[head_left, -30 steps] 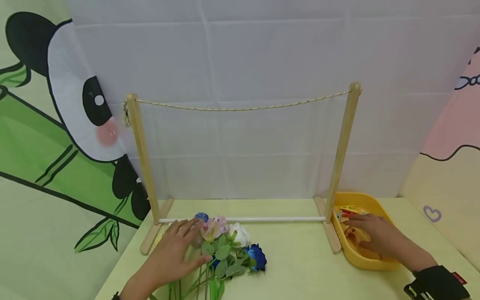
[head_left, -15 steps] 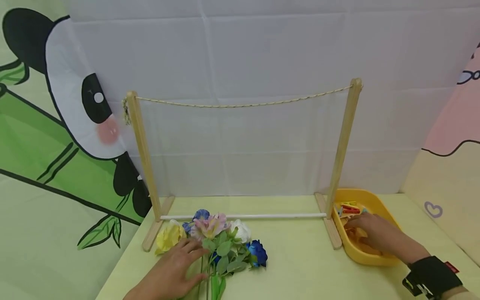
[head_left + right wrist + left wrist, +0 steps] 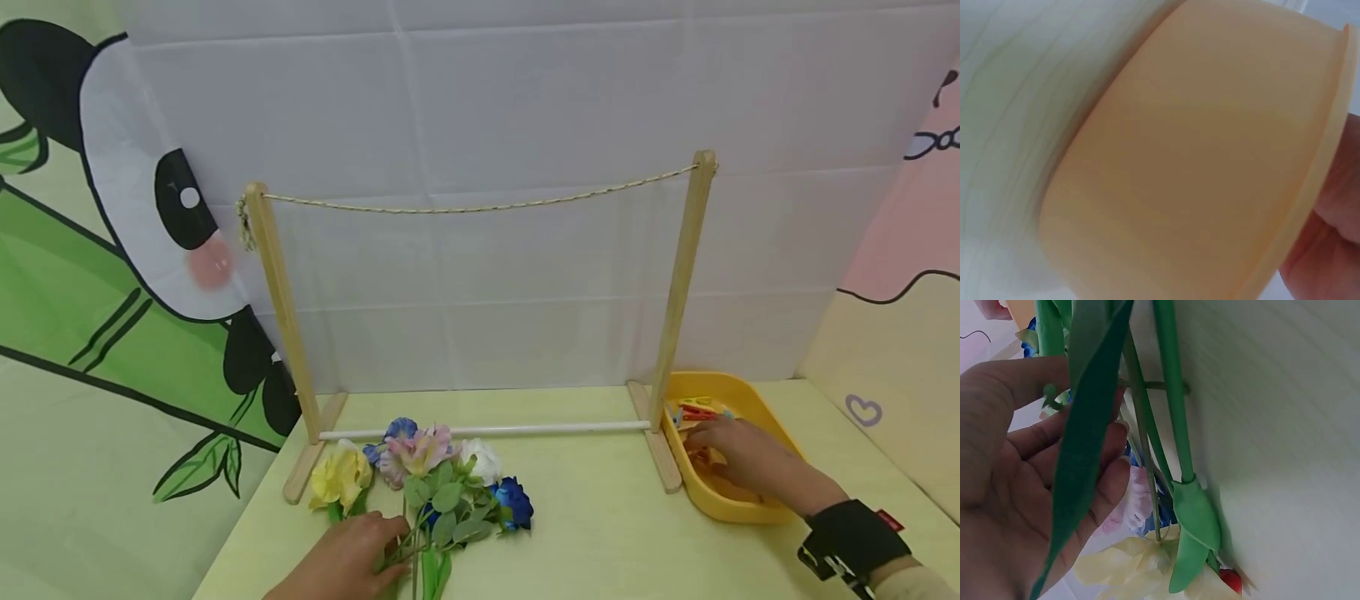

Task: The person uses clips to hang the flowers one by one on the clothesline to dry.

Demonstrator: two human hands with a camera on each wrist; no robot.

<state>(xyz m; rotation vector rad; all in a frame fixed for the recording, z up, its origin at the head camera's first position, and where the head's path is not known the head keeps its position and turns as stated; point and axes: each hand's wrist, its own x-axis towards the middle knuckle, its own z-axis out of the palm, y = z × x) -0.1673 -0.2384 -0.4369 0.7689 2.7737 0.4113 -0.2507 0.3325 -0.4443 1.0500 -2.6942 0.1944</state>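
1. L hand (image 3: 348, 550): we see thumb & fingers bent loosely about the flower stems (image 3: 1141, 406). A long green leaf (image 3: 1088, 444) screens the contact pt., so we can't tell if the fingers are grasping or released.
2. Flowers lie on the bench (image 3: 585, 533), relative to L fingers: yellow flower (image 3: 341, 477) just beyond; pink flower (image 3: 420, 450) beyond & slightly R; white flower (image 3: 482, 461) and dark blue flower (image 3: 513, 502) farther R.
3. R hand (image 3: 742, 454): fingers reach down into the yellow tray (image 3: 723, 504). Fingertips hidden; we can't tell if they're grasping, clenched or released. Red clips (image 3: 697, 413) sit just past the fingers, same tray.
4. Wooden frame (image 3: 277, 275) stands beyond both hands, rope (image 3: 480, 209) strung up top, well above the fingers.
5. Status (our est.): early stage. Done: frame standing, rope strung, both hands at their supplies. Left: no flower is off the bench yet, and we see no clip outside the tray.
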